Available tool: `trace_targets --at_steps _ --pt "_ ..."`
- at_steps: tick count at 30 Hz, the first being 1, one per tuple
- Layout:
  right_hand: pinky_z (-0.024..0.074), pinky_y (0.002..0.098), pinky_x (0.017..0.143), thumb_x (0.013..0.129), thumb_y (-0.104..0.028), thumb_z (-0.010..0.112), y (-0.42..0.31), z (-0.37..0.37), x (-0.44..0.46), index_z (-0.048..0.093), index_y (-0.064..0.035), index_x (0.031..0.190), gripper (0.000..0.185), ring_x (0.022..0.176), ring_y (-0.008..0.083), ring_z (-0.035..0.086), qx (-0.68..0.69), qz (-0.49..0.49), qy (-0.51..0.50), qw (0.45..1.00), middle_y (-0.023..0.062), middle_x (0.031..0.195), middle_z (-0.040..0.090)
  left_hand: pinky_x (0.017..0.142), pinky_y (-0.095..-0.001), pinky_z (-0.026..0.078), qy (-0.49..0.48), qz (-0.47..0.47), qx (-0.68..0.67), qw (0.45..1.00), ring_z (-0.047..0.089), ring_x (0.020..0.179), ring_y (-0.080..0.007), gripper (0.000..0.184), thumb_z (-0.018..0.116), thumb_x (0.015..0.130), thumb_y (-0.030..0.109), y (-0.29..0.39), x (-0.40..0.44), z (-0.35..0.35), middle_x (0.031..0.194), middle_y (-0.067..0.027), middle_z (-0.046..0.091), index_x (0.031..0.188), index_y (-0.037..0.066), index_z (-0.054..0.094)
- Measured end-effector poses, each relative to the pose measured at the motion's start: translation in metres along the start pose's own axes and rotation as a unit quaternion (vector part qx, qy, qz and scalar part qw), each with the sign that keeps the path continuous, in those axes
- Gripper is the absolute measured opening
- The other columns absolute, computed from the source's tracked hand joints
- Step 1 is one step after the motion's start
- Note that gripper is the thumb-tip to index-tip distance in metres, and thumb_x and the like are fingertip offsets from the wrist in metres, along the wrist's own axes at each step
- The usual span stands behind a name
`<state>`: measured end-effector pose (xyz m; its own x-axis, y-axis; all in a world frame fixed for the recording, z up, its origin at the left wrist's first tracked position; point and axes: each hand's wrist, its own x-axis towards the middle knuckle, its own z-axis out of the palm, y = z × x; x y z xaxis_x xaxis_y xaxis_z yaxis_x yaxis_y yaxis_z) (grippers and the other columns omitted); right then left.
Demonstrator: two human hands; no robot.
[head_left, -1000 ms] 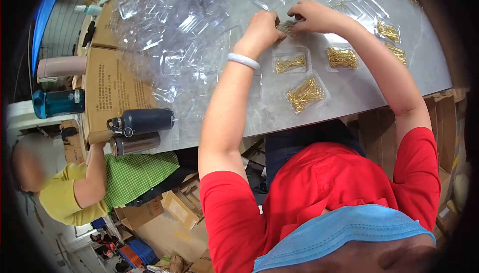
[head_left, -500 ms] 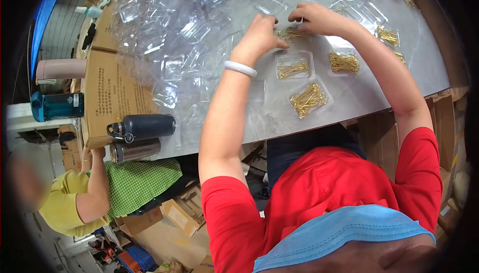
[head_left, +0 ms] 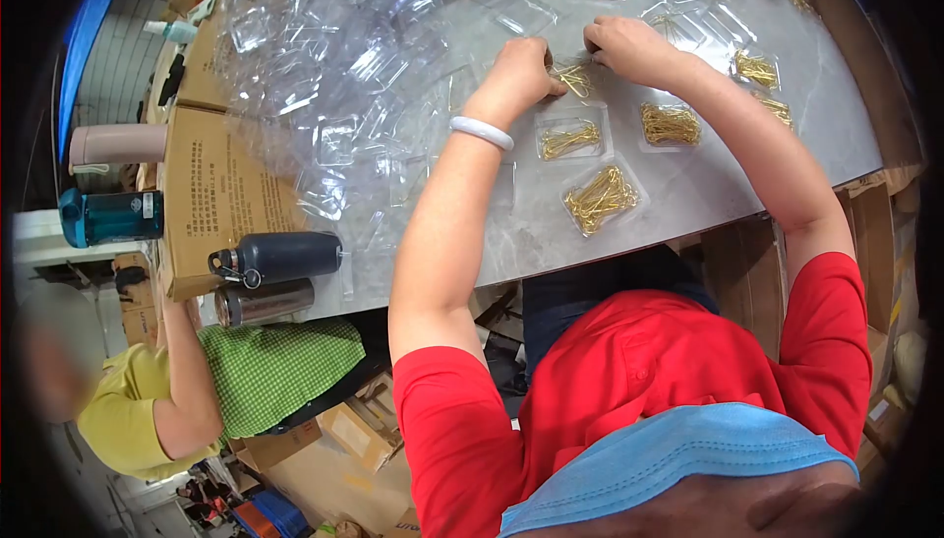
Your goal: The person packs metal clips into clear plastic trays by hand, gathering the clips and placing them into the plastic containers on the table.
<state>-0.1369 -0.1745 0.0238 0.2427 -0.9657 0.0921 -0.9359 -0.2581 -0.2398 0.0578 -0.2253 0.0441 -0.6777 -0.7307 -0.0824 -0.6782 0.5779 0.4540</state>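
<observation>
A small bunch of gold wire hooks [head_left: 574, 80] lies between my two hands near the middle of the table. My left hand [head_left: 518, 74], with a white bangle at its wrist, is closed on the left end of that bunch, thumb and fingers pressed together. At the bunch's upper right, my right hand [head_left: 629, 49] has its fingers curled inward; what its fingertips grip is hidden. Closer to me sit clear plastic trays filled with gold hooks: one tray [head_left: 570, 139] just below the bunch, a fuller tray [head_left: 601, 199] nearer the edge, and another tray [head_left: 670, 125] to the right.
A big heap of clear plastic trays [head_left: 334, 56] covers the table's left. More filled trays [head_left: 755, 69] lie at the right. A dark bottle [head_left: 285, 257] and a steel cup [head_left: 265, 300] lie beside a cardboard box [head_left: 221, 184]. A co-worker in a green apron [head_left: 280, 371] is at left.
My hands have closed in around the bunch of hooks, the fingers now more curled. My left hand was spread wider before. The co-worker's arm has shifted slightly.
</observation>
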Motion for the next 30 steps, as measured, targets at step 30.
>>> trace_targets --at_steps 30 --pt "0.0532 0.0423 0.069 0.063 -0.015 0.065 -0.027 -0.017 0.02 0.067 0.0032 0.073 0.02 0.076 0.0356 0.065 -0.077 -0.053 -0.097 0.991 0.0217 0.075 0.066 0.066 -0.0295 0.057 0.063 -0.157 -0.384 0.908 0.068 0.079 -0.0229 0.035 0.047 0.09 0.002 0.002 -0.033 -0.003 0.099 -0.0205 0.065 0.121 -0.014 0.049"
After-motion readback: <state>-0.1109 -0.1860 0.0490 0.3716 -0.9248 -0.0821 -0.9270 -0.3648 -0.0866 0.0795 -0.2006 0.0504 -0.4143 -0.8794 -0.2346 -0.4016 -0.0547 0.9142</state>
